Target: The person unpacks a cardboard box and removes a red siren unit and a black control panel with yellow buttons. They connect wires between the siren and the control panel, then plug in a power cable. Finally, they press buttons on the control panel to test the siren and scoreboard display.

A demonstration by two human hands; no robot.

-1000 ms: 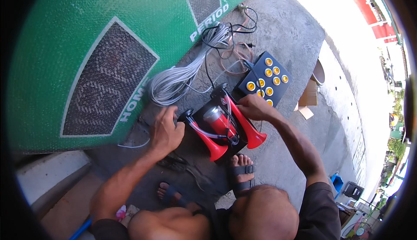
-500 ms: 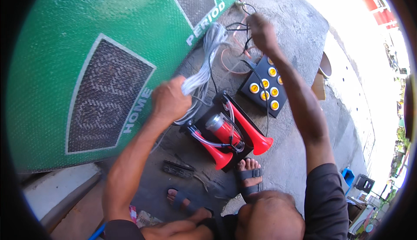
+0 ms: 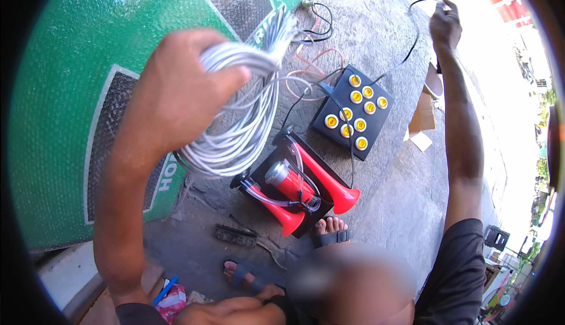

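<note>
My left hand (image 3: pixel 176 83) is closed round the top of a big coil of grey cable (image 3: pixel 232 145). The loops hang in front of the green panel, above the floor. Far out to the right, my raised right hand (image 3: pixel 445 26) pinches a thin black cable (image 3: pixel 416 33), which runs down toward the black button box (image 3: pixel 376 126). Several round yellow buttons cover the top of that box. Nearer to me lies an air horn set with two red trumpets (image 3: pixel 329 178) and a red compressor (image 3: pixel 289 185) with a silver end, on a black base.
A large green panel (image 3: pixel 59 101) with dark windows fills the left side. Black and pinkish wires (image 3: pixel 323 22) lie on the concrete floor (image 3: pixel 388 166). Close to my sandalled feet (image 3: pixel 331 231) is a small black part (image 3: pixel 235 235). Cardboard (image 3: pixel 422 113) lies beyond the box.
My left hand has lifted the grey coil up and toward the left, and its loops have spread. My right hand has swung far right, drawing the black cable out.
</note>
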